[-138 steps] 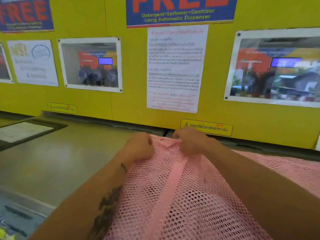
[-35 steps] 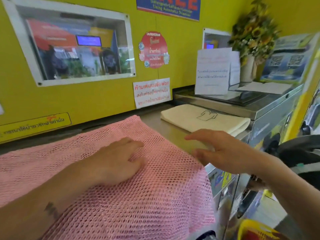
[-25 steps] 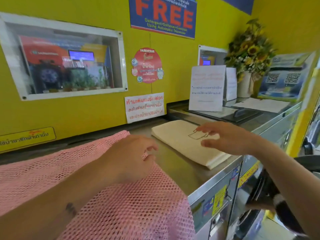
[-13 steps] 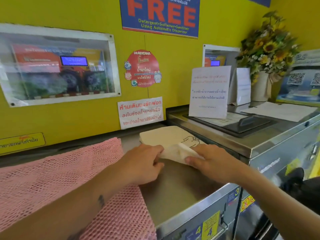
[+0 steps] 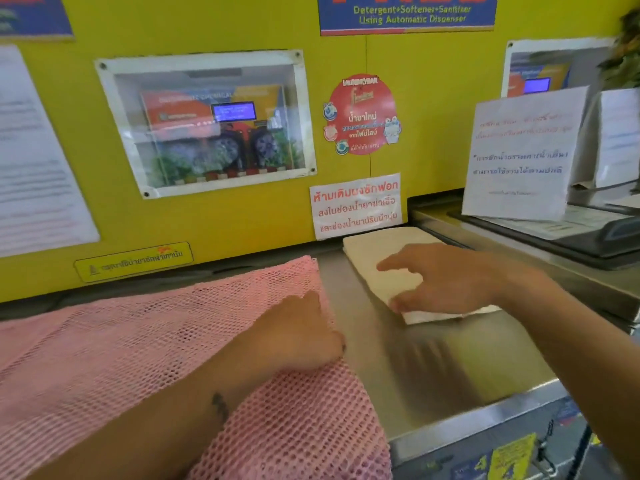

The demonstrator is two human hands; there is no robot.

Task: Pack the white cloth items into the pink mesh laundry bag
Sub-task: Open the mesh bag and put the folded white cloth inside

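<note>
The pink mesh laundry bag [image 5: 145, 344] lies flat over the left half of the steel counter, its right edge hanging over the front. My left hand [image 5: 304, 336] rests at that right edge with fingers curled into the mesh. A folded stack of white cloth [image 5: 377, 251] lies on the counter just right of the bag, against the yellow wall. My right hand [image 5: 440, 280] covers the near end of the stack, fingers spread over the top and thumb at its near left corner, gripping it. The rest of the stack's near end is hidden by the hand.
The steel counter [image 5: 433, 375] ends in a front edge with machine panels and yellow stickers below. A raised steel top [image 5: 540, 258] to the right carries a standing paper notice [image 5: 519, 154] and a dark tray. The yellow wall with signs runs close behind.
My left hand has left the white cloth and moved back left to the bag's right edge. My right hand has shifted further over the stack. The lifted cloth corner lies flat again.
</note>
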